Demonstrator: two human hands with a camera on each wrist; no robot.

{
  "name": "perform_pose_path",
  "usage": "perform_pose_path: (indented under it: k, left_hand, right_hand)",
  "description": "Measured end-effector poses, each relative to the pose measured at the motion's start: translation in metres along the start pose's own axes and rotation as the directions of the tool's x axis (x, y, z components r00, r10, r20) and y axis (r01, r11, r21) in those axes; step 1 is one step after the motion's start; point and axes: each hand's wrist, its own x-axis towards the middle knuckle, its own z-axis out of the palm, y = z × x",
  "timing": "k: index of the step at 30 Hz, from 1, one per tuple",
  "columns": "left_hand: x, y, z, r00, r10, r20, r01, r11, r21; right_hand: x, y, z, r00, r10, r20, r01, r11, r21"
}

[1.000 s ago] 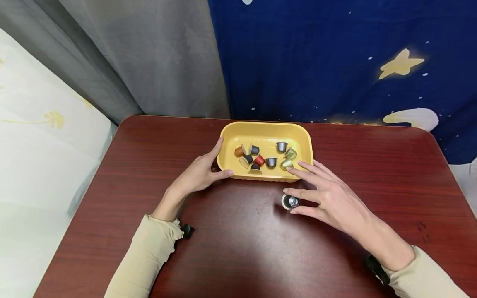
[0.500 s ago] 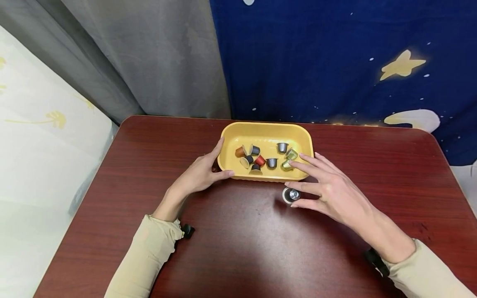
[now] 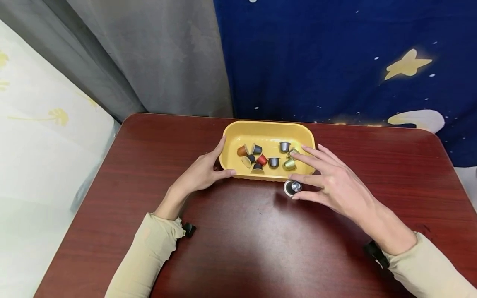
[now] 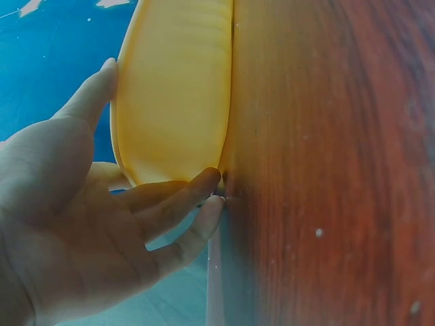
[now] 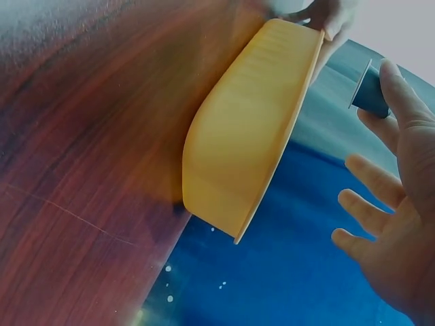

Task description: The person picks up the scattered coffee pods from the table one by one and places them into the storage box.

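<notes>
My left hand (image 3: 201, 171) holds the left end of a yellow plastic bin (image 3: 268, 128), its thumb over the front rim. In the left wrist view, other fingers reach along the bin's outer wall (image 4: 173, 88) near the tabletop. Between thumb and forefinger my right hand (image 3: 335, 182) pinches a dark coffee capsule (image 3: 292, 188), just outside the bin's front right rim. The right wrist view has this capsule (image 5: 370, 92) above rim level, the other fingers spread apart. Several capsules lie in the bin, among them a red one (image 3: 261, 160), an orange one (image 3: 242, 150) and a green one (image 3: 289, 164).
The bin stands on a reddish-brown wooden table (image 3: 261, 240) near its back edge. A grey curtain (image 3: 179, 58) and a dark blue curtain with stars (image 3: 316, 62) hang behind. A white patterned cloth (image 3: 37, 136) is at the left.
My right hand has carried the dark capsule away from me toward the bin's front rim. My left hand has stayed on the bin. The head view has shifted slightly.
</notes>
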Motion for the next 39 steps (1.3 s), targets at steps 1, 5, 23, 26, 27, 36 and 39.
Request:
perform_pose_path:
  k: [1,5,23,26,27,36,39]
  left_hand:
    - [0.001,0.0,0.0,1.0,0.002,0.0,-0.002,1.0,0.0]
    - [0.002,0.001,0.0,1.0,0.006,0.001,-0.006,1.0,0.0]
    - [-0.004,-0.001,-0.003,1.0,-0.015,-0.005,0.015,1.0,0.011]
    - [-0.003,0.0,-0.003,1.0,-0.015,-0.002,0.015,1.0,0.009]
    - [-0.003,0.0,-0.003,1.0,-0.014,-0.002,0.014,1.0,0.009]
    - [-0.001,0.002,-0.002,1.0,0.002,-0.007,-0.002,1.0,0.007]
    - [0.0,0.003,-0.001,1.0,0.006,-0.01,-0.006,1.0,0.007]
  right_hand:
    - [0.001,0.001,0.0,1.0,-0.001,-0.007,0.001,1.0,-0.006]
    - [0.003,0.004,-0.001,1.0,0.008,-0.025,-0.008,1.0,-0.029]
    - [0.011,0.022,0.008,0.996,0.076,0.042,-0.073,0.994,-0.077]
    - [0.012,0.024,0.008,0.994,0.091,0.059,-0.085,0.992,-0.095]
    - [0.012,0.025,0.008,0.994,0.095,0.061,-0.089,0.991,-0.099]
    - [0.019,0.029,0.011,0.989,0.128,0.07,-0.12,0.987,-0.11]
    - [0.02,0.031,0.012,0.988,0.135,0.074,-0.127,0.986,-0.106]
